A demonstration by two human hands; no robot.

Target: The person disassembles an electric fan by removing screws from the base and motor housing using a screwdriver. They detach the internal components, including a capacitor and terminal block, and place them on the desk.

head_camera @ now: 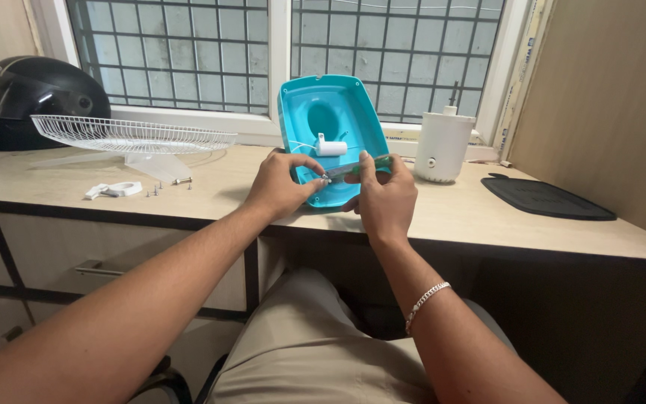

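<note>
A teal plastic shell (330, 112), hollow side facing the person, stands tilted near the desk (487, 217) edge; a small white part (331, 147) with thin wires sits inside it. The left hand (282, 183) pinches a small screw (325, 179) at its lower rim. The right hand (386, 196) grips a green-handled screwdriver (360, 167), tip at the screw. A white wire grille (132, 135) lies well to the left.

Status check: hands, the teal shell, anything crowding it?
Left hand steadying teal shell. Right hand holds green screwdriver, tip at shell's lower edge. White canister beside, apart.
</note>
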